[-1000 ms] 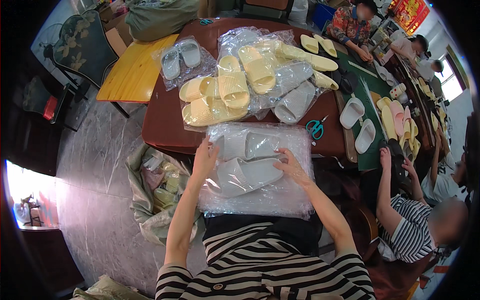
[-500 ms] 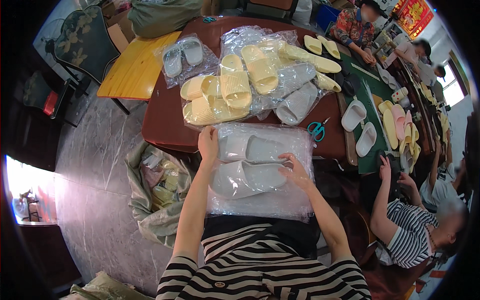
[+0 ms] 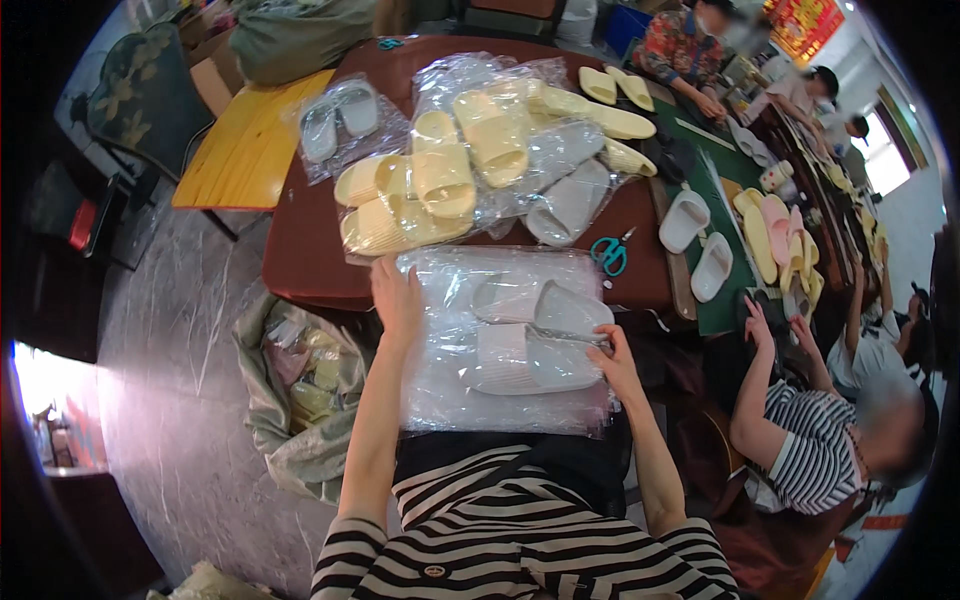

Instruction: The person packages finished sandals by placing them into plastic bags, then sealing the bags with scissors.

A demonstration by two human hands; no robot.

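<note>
A pair of pale grey slippers (image 3: 540,358) lies side by side, heels to the right, on a stack of clear plastic bags (image 3: 440,395) across my lap. Clear film seems to cover the slippers at least in part; glare hides how far. My left hand (image 3: 397,298) grips the far left edge of the top bag, its fingertips partly hidden. At the heel ends, my right hand (image 3: 617,362) has its fingers and thumb closed on the slippers near the stack's right edge.
Bagged cream slippers (image 3: 445,180) and bagged grey ones (image 3: 568,205) are heaped on the brown table (image 3: 310,245). Teal-handled scissors (image 3: 610,255) lie beyond my right hand. An open sack (image 3: 300,400) stands at left. A co-worker in stripes (image 3: 810,440) sits close at right.
The grey slippers have slid to the right over the stack, with my right hand at their heels. My left hand stays at the bag's left edge. The whole view has shifted slightly.
</note>
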